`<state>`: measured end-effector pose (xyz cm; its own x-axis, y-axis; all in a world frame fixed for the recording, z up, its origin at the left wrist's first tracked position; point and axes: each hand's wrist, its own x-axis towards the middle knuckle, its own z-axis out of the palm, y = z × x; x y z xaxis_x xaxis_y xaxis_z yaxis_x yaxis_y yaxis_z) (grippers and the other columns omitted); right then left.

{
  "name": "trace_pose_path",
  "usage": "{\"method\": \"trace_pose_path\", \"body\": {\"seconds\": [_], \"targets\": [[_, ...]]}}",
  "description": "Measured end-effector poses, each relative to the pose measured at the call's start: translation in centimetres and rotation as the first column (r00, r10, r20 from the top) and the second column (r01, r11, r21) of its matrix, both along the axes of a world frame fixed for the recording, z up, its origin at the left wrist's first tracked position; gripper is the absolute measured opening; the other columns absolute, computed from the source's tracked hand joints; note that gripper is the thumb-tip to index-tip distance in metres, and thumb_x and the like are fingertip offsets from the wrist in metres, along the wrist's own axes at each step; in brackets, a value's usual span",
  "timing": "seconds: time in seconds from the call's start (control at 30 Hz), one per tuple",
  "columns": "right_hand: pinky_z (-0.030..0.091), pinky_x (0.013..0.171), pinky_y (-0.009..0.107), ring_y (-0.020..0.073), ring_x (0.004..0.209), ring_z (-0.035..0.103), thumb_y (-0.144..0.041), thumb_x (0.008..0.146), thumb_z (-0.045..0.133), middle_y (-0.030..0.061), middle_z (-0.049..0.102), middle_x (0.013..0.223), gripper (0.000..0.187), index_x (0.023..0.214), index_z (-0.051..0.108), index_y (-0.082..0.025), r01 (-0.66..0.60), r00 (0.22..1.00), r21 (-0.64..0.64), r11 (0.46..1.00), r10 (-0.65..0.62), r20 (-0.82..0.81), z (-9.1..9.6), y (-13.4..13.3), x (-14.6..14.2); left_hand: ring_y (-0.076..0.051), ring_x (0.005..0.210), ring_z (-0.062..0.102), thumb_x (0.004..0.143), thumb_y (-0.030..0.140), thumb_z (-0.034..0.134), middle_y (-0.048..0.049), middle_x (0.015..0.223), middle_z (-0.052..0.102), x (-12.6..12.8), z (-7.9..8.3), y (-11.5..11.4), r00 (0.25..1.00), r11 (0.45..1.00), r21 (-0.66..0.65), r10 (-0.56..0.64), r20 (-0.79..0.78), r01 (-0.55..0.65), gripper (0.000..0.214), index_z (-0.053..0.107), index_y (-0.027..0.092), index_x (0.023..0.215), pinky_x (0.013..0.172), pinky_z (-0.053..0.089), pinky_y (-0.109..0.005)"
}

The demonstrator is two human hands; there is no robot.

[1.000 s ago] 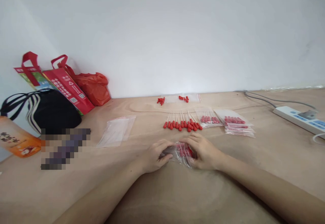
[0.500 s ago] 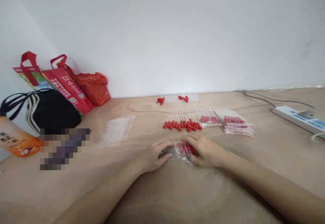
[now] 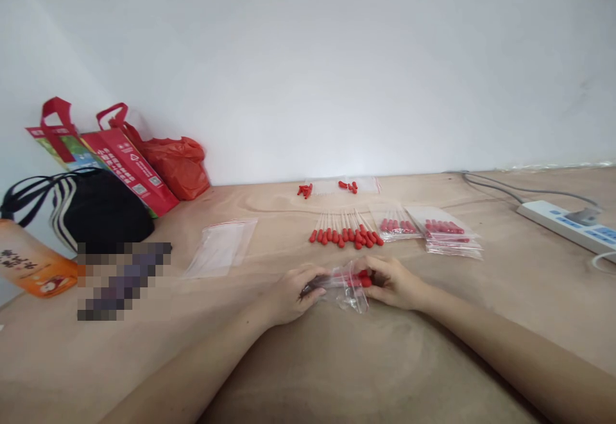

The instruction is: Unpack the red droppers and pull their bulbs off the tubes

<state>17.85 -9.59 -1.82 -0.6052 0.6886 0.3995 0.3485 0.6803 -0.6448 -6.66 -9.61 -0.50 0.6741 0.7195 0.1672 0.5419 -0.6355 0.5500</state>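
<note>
Both my hands rest on the wooden table (image 3: 337,373) and pinch a small clear zip bag (image 3: 344,286) holding red-tipped sticks. My left hand (image 3: 289,292) grips the bag's left end with closed fingers. At the right end, my right hand (image 3: 392,281) has its fingertips pressed on the bag. Just beyond the bag lies a loose row of red-tipped sticks (image 3: 344,235).
Filled bags (image 3: 450,235) lie stacked at right, one more (image 3: 397,225) beside them. An empty zip bag (image 3: 221,247) is at left. Loose red caps (image 3: 327,188) sit near the wall. Red and black bags (image 3: 106,180) crowd the left corner; a power strip (image 3: 568,225) lies at right.
My right hand slid slightly right and turned up onto its fingertips, uncovering more of the bag. My left hand stayed put.
</note>
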Motion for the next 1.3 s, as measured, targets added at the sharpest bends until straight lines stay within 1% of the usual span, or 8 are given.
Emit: {"method": "trace_pose_path", "body": {"seconds": [0.3, 0.5, 0.63, 0.7, 0.83, 0.97, 1.17, 1.3], "targets": [[0.048, 0.061, 0.027, 0.0120, 0.067, 0.057, -0.038, 0.064, 0.069, 0.0022, 0.061, 0.077, 0.026, 0.074, 0.055, -0.018, 0.106, 0.913, -0.427, 0.898, -0.258, -0.317, -0.1, 0.8, 3.4, -0.016, 0.092, 0.056, 0.080, 0.024, 0.048, -0.0043, 0.103, 0.061, -0.4, -0.1, 0.3, 1.000, 1.000, 0.002, 0.013, 0.028, -0.013, 0.028, 0.051, 0.021, 0.109, 0.081, 0.043, -0.030], [0.044, 0.052, 0.024, 0.0093, 0.054, 0.051, -0.034, 0.063, 0.071, -0.0021, 0.057, 0.062, 0.025, 0.073, 0.055, -0.019, 0.244, 0.826, -0.410, 0.879, -0.410, -0.387, 1.8, 2.3, 7.1, -0.017, 0.096, 0.055, 0.077, 0.025, 0.054, -0.0043, 0.106, 0.060, -0.7, 0.2, 0.3, 0.997, 0.999, -0.015, 0.034, 0.066, -0.033, 0.031, 0.054, 0.021, 0.108, 0.084, 0.043, -0.032], [0.045, 0.053, 0.027, 0.0118, 0.059, 0.054, -0.035, 0.067, 0.067, 0.0014, 0.060, 0.071, 0.022, 0.076, 0.055, -0.019, 0.308, 0.808, -0.240, 0.921, -0.386, -0.444, 2.8, 1.7, 5.4, -0.018, 0.095, 0.055, 0.078, 0.030, 0.054, -0.0060, 0.100, 0.062, 0.0, 0.7, 0.0, 0.954, 0.989, 0.006, 0.139, 0.265, -0.146, 0.021, 0.061, 0.018, 0.093, 0.088, 0.042, -0.034], [0.047, 0.057, 0.028, 0.0145, 0.067, 0.056, -0.032, 0.071, 0.063, 0.0033, 0.060, 0.074, 0.016, 0.076, 0.055, -0.020, 0.385, 0.815, -0.043, 0.922, -0.361, -0.453, 3.1, 1.0, 3.6, -0.017, 0.085, 0.059, 0.079, 0.034, 0.054, -0.0057, 0.091, 0.064, 1.0, 1.2, -0.2, 0.898, 0.961, -0.187, 0.261, 0.354, -0.205, 0.022, 0.063, 0.017, 0.089, 0.082, 0.046, -0.033], [0.048, 0.065, 0.029, 0.0150, 0.077, 0.057, -0.021, 0.080, 0.049, 0.0071, 0.059, 0.087, 0.007, 0.081, 0.056, -0.021, 0.290, 0.953, 0.390, 0.874, -0.226, -0.203, 2.6, -0.1, -0.3, -0.015, 0.078, 0.063, 0.081, 0.039, 0.053, -0.0078, 0.086, 0.066, 3.7, 2.6, 0.0, 0.719, 0.650, -0.760, 0.538, 0.439, -0.023, 0.031, 0.060, 0.013, 0.095, 0.078, 0.050, -0.030], [0.047, 0.063, 0.028, 0.0142, 0.074, 0.056, -0.016, 0.086, 0.037, 0.0094, 0.060, 0.092, 0.021, 0.077, 0.056, -0.019, 0.089, 0.974, 0.658, 0.748, -0.204, 0.100, 1.9, -0.2, -2.9, -0.012, 0.071, 0.063, 0.082, 0.029, 0.053, -0.0066, 0.077, 0.066, 5.2, 3.0, 0.7, 0.568, 0.416, -0.901, 0.714, 0.410, 0.128, 0.020, 0.061, 0.011, 0.078, 0.072, 0.051, -0.024], [0.047, 0.066, 0.028, 0.0158, 0.081, 0.056, -0.013, 0.087, 0.032, 0.0106, 0.057, 0.101, 0.023, 0.089, 0.055, -0.017, -0.018, 0.964, 0.706, 0.708, -0.176, 0.201, 2.4, -0.2, -4.1, -0.009, 0.061, 0.061, 0.077, 0.016, 0.059, -0.0025, 0.070, 0.065, 3.8, 2.2, 2.3, 0.592, 0.372, -0.927, 0.735, 0.330, 0.054, 0.005, 0.061, 0.011, 0.076, 0.061, 0.048, -0.019], [0.047, 0.066, 0.029, 0.0163, 0.081, 0.055, -0.014, 0.083, 0.036, 0.0118, 0.055, 0.102, 0.024, 0.102, 0.051, -0.016, 0.058, 0.963, 0.642, 0.764, -0.212, 0.165, 1.9, -0.6, -2.7, -0.010, 0.059, 0.060, 0.075, 0.022, 0.061, -0.0019, 0.067, 0.065, 1.5, 3.1, 5.5, 0.719, 0.482, -0.855, 0.661, 0.214, -0.189, 0.009, 0.060, 0.013, 0.073, 0.057, 0.046, -0.019]]}}
